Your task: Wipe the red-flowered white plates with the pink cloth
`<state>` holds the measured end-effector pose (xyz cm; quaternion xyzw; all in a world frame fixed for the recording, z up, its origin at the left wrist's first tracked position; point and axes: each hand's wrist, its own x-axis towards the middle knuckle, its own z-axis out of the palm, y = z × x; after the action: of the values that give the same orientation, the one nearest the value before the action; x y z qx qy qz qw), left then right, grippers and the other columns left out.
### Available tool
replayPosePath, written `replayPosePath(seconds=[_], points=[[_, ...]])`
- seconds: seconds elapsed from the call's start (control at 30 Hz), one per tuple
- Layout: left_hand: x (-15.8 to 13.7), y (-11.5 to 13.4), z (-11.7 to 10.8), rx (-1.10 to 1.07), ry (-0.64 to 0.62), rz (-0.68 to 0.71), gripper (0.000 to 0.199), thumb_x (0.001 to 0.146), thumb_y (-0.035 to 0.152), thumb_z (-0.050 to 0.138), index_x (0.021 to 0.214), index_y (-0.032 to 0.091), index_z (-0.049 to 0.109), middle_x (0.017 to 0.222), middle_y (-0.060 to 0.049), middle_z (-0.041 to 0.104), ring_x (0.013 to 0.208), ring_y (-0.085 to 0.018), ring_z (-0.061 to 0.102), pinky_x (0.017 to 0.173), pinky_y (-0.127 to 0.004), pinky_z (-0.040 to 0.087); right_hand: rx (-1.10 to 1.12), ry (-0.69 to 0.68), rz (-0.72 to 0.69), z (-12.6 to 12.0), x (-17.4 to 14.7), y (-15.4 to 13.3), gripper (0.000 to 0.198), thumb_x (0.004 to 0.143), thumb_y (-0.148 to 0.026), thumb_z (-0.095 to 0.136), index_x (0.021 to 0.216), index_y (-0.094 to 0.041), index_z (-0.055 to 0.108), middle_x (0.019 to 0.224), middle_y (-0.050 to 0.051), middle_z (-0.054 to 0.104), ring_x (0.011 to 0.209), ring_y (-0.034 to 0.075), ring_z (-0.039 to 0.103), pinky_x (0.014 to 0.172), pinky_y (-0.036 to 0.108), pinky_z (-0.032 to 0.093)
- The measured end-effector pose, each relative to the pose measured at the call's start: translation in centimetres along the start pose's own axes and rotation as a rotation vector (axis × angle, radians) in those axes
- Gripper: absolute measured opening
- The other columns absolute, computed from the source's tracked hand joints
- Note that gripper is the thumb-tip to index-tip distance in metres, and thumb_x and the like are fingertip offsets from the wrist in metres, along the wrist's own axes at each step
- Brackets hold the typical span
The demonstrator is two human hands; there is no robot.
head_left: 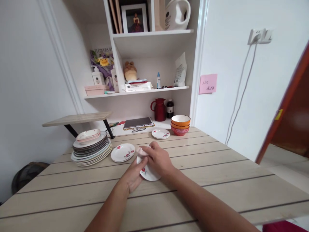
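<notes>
Before me a small white plate with red flowers [150, 175] is tilted up over the table. My left hand [134, 173] grips its left edge, thumb across the face. My right hand [158, 158] presses a pale cloth [143, 152], probably a tissue or rag, against the plate's upper part; its fingers are bent over it. Just left of my hands lies a short stack of matching flowered plates [123, 152]. Farther back, more small flowered plates [160, 133] sit beside a stack of orange and red bowls [180, 125].
A tall pile of plates with oval dishes on top [91, 149] stands at the left under a small raised shelf [79, 118]. At the back are a laptop [137, 122], glasses [139, 130], a red jug [159, 109] and a dark bottle [170, 109].
</notes>
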<state>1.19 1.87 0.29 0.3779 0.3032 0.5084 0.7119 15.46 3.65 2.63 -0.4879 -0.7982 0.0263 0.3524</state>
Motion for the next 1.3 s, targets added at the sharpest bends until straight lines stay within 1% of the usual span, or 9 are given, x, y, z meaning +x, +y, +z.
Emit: replayPosePath(seconds=[0.17,0.33,0.4,0.63,0.8,0.9,1.1,1.17,1.3], points=[[0.2,-0.1,-0.1,0.003,0.034,-0.005,0.056,0.079,0.024,0.074,0.130,0.018,0.054,0.115,-0.014,0.071,0.107,-0.025,0.066,0.099,-0.037,0.048,0.024,0.082,0.200,-0.4,0.5,1.2,0.034,0.094,-0.039,0.049,0.125,-0.036,0.060,0.106,0.004,0.054,0.081,0.016,0.056,0.067,0.025,0.038],[0.1,0.0,0.1,0.007,0.015,0.013,0.057,0.079,0.023,0.074,0.132,0.020,0.053,0.115,-0.013,0.071,0.107,-0.025,0.066,0.098,-0.038,0.049,0.039,0.021,0.042,-0.2,0.1,0.2,0.036,0.092,-0.032,0.051,0.126,-0.039,0.060,0.107,0.003,0.053,0.083,0.015,0.056,0.067,0.024,0.037],[0.0,0.1,0.2,0.030,0.028,0.006,0.056,0.079,0.024,0.074,0.131,0.019,0.053,0.115,-0.013,0.071,0.106,-0.025,0.067,0.097,-0.039,0.049,0.021,0.015,0.040,-0.3,0.1,0.0,0.036,0.093,-0.034,0.049,0.127,-0.041,0.058,0.108,0.003,0.053,0.083,0.015,0.056,0.067,0.024,0.037],[-0.1,0.2,0.2,0.015,0.052,0.009,0.051,0.082,0.029,0.071,0.129,0.017,0.056,0.119,-0.015,0.069,0.113,-0.027,0.063,0.102,-0.041,0.046,-0.024,0.125,0.308,-2.2,0.6,3.2,0.032,0.092,-0.040,0.049,0.121,-0.037,0.062,0.106,0.004,0.053,0.086,0.019,0.057,0.064,0.027,0.038],[-0.2,0.2,0.3,0.013,0.059,-0.015,0.050,0.082,0.030,0.070,0.129,0.016,0.057,0.119,-0.016,0.069,0.115,-0.027,0.063,0.104,-0.041,0.045,0.131,0.281,0.178,-2.5,0.2,3.1,0.043,0.091,-0.034,0.049,0.134,-0.033,0.052,0.113,0.006,0.052,0.095,0.021,0.057,0.073,0.029,0.045],[-0.2,0.3,0.4,-0.007,0.065,-0.004,0.051,0.083,0.029,0.069,0.130,0.017,0.056,0.119,-0.015,0.069,0.114,-0.027,0.064,0.104,-0.041,0.045,0.099,0.204,0.117,-2.2,0.2,2.6,0.037,0.091,-0.031,0.051,0.127,-0.036,0.057,0.112,0.005,0.052,0.089,0.019,0.057,0.070,0.027,0.043],[0.0,0.4,0.4,-0.066,0.091,0.055,0.053,0.085,0.028,0.066,0.135,0.018,0.052,0.124,-0.014,0.067,0.114,-0.026,0.064,0.103,-0.040,0.046,0.038,-0.019,0.204,-2.7,-0.1,3.3,0.026,0.090,-0.040,0.054,0.112,-0.033,0.066,0.103,0.003,0.054,0.078,0.015,0.056,0.065,0.024,0.036],[0.0,0.6,0.3,-0.100,0.094,0.083,0.052,0.086,0.028,0.064,0.136,0.017,0.051,0.125,-0.014,0.067,0.113,-0.026,0.064,0.103,-0.040,0.047,0.033,-0.087,0.128,-2.6,-0.6,2.8,0.025,0.089,-0.039,0.056,0.111,-0.032,0.067,0.100,0.002,0.055,0.077,0.014,0.055,0.066,0.024,0.035],[0.1,1.0,-0.2,-0.153,0.085,0.060,0.049,0.091,0.034,0.057,0.135,0.013,0.052,0.123,-0.015,0.067,0.111,-0.027,0.065,0.102,-0.042,0.048,0.026,-0.214,-0.178,-1.8,-1.8,0.7,0.028,0.087,-0.026,0.054,0.112,-0.032,0.065,0.105,0.002,0.055,0.078,0.013,0.054,0.070,0.025,0.035]])
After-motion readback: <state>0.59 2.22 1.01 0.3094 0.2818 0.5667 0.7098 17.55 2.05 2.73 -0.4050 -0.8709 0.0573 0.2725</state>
